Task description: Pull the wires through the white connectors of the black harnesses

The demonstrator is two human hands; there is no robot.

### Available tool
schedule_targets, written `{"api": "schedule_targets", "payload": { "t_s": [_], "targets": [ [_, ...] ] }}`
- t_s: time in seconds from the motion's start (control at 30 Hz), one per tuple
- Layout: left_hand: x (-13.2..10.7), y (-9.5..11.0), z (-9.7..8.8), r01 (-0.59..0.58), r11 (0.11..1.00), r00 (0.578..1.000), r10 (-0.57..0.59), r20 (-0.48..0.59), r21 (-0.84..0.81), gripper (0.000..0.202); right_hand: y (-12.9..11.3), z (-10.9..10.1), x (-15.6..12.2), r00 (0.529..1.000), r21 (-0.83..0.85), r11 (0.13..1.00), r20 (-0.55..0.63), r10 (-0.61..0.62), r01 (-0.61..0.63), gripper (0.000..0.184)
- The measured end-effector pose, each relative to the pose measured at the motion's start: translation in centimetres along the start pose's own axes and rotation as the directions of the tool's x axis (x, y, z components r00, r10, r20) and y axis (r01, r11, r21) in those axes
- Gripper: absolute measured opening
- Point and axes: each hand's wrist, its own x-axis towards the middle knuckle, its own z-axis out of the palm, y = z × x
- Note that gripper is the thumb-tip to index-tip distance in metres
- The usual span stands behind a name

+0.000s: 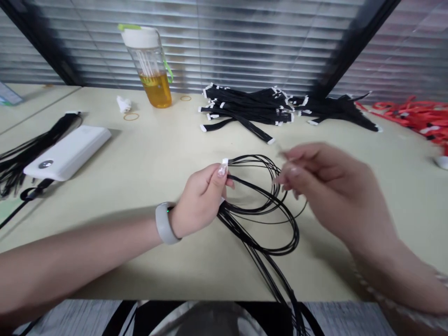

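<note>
My left hand (205, 191) is closed on a bundle of thin black wires (292, 228). A small white connector (225, 162) sticks up between its thumb and forefinger. The wires curve in loops to the right of that hand, and their loose length runs down over the table's front edge. Beside the loops, to the right and slightly blurred, my right hand (329, 186) is held with thumb and forefinger pinched together. Whatever lies between those fingertips is too small and blurred to make out.
Black cables with white connectors (248, 107) lie piled at the back, with more cables (339, 112) and red cables (416, 116) rightward. A bottle of amber liquid (154, 70) stands back left. A white power bank (68, 151) lies beside black wires (38, 144) at left.
</note>
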Motion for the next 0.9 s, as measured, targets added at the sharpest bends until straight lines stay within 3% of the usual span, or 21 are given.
{"api": "schedule_targets", "payload": {
  "t_s": [0.07,0.23,0.9],
  "targets": [
    [-0.2,0.1,0.0,-0.021,1.000,0.999,0.021,0.030,-0.005,0.040,0.0,0.8,-0.5,0.995,-0.199,0.977,0.075,-0.061,0.075,0.005],
    [-0.2,0.4,0.0,-0.037,0.999,0.997,0.037,0.075,0.007,0.041,-0.1,1.7,-1.1,0.969,-0.409,0.879,0.107,-0.222,0.246,0.006],
    [-0.2,0.5,0.1,0.048,0.998,0.985,-0.040,0.170,-0.045,0.045,0.7,2.3,-0.9,0.899,-0.538,0.728,0.156,-0.410,0.425,0.010]
  ]
}}
